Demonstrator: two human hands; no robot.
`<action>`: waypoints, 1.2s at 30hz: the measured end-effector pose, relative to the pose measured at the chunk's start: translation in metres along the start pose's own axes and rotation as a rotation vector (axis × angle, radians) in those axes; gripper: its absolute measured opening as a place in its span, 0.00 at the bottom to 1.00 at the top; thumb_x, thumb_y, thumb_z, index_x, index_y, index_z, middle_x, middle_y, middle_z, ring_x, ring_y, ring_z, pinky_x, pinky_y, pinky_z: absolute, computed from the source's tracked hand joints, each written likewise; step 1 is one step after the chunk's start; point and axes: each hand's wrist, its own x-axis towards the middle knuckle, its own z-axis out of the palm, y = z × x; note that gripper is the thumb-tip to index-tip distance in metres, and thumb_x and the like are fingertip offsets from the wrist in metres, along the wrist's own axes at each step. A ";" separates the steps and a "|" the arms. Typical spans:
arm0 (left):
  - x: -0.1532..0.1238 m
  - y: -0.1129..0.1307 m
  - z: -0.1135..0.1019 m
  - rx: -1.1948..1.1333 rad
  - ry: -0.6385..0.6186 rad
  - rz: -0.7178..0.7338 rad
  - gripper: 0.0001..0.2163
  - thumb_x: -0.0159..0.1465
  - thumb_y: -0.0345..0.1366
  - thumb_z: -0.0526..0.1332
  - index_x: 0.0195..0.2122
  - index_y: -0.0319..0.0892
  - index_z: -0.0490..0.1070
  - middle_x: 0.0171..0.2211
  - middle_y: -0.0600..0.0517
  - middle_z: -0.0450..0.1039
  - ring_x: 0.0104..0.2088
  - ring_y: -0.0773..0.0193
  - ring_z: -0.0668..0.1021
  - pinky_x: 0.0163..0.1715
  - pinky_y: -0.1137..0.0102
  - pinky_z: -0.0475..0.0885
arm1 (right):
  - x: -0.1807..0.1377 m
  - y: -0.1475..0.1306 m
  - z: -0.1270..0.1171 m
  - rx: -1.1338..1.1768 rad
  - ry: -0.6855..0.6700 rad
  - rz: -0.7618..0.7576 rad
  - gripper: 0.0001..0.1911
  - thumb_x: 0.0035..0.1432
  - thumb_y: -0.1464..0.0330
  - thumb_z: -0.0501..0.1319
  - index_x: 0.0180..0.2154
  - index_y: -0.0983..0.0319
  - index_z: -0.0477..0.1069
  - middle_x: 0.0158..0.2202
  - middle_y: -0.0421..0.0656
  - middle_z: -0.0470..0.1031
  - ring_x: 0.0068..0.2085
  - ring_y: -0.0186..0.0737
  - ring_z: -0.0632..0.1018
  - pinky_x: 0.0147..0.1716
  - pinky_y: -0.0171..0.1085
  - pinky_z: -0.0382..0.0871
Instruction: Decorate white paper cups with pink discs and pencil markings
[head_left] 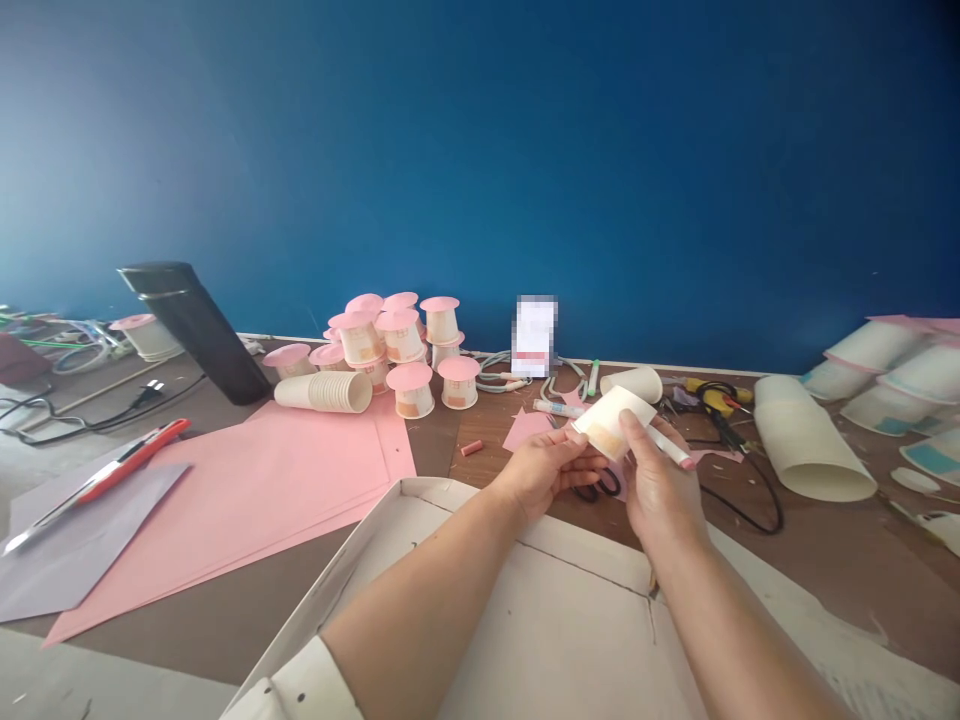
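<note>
My left hand (541, 468) and my right hand (660, 480) hold a small white paper cup (611, 420) between them, tipped on its side above the brown table. The left fingers pinch the cup's lower edge. My right hand also grips a white marker with a pink end (670, 448), thumb pressed on the cup. Black scissors (600, 486) lie on the table just under my hands. An open cardboard box (420, 520) sits below my forearms.
Pink paper sheets (262, 480) and a red-handled utility knife (112, 470) lie at the left. A pile of pink-topped cups (397, 345), a stack of cups on its side (326, 391) and a black flask (199, 330) stand behind. Stacked cups (806, 440), cables and tools (720, 400) are at the right.
</note>
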 end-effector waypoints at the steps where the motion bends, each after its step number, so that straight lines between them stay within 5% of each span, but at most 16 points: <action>1: 0.000 0.000 0.000 0.006 -0.016 0.003 0.14 0.56 0.41 0.71 0.37 0.35 0.77 0.33 0.46 0.78 0.35 0.66 0.80 0.39 0.72 0.73 | 0.000 -0.001 0.001 0.008 0.021 -0.014 0.34 0.38 0.55 0.75 0.46 0.61 0.69 0.39 0.43 0.77 0.36 0.41 0.79 0.35 0.41 0.75; 11: -0.005 -0.004 0.006 0.096 -0.132 0.005 0.22 0.46 0.39 0.77 0.42 0.38 0.79 0.36 0.48 0.77 0.33 0.67 0.76 0.41 0.69 0.68 | -0.008 -0.005 0.000 -0.123 -0.043 -0.197 0.30 0.45 0.55 0.72 0.47 0.61 0.68 0.38 0.43 0.77 0.39 0.41 0.79 0.38 0.41 0.76; 25: -0.002 -0.012 0.013 0.241 0.095 0.087 0.19 0.44 0.40 0.76 0.35 0.38 0.77 0.25 0.53 0.73 0.28 0.65 0.73 0.35 0.68 0.67 | -0.011 0.006 -0.004 -0.273 -0.051 -0.166 0.35 0.44 0.53 0.72 0.51 0.60 0.67 0.44 0.46 0.77 0.41 0.43 0.80 0.37 0.40 0.76; 31: 0.007 -0.010 0.009 -0.031 0.193 0.114 0.15 0.48 0.33 0.73 0.36 0.35 0.78 0.27 0.52 0.73 0.23 0.72 0.70 0.28 0.73 0.65 | -0.009 -0.008 -0.006 -0.305 0.078 -0.282 0.33 0.51 0.53 0.69 0.53 0.61 0.64 0.45 0.49 0.77 0.44 0.44 0.80 0.40 0.43 0.76; 36: 0.009 -0.005 0.008 -0.257 0.273 0.095 0.08 0.51 0.28 0.70 0.32 0.35 0.76 0.27 0.50 0.72 0.27 0.72 0.73 0.30 0.76 0.69 | -0.021 -0.020 -0.005 -0.396 0.014 -0.412 0.25 0.60 0.53 0.61 0.54 0.59 0.66 0.45 0.48 0.78 0.39 0.41 0.79 0.36 0.42 0.75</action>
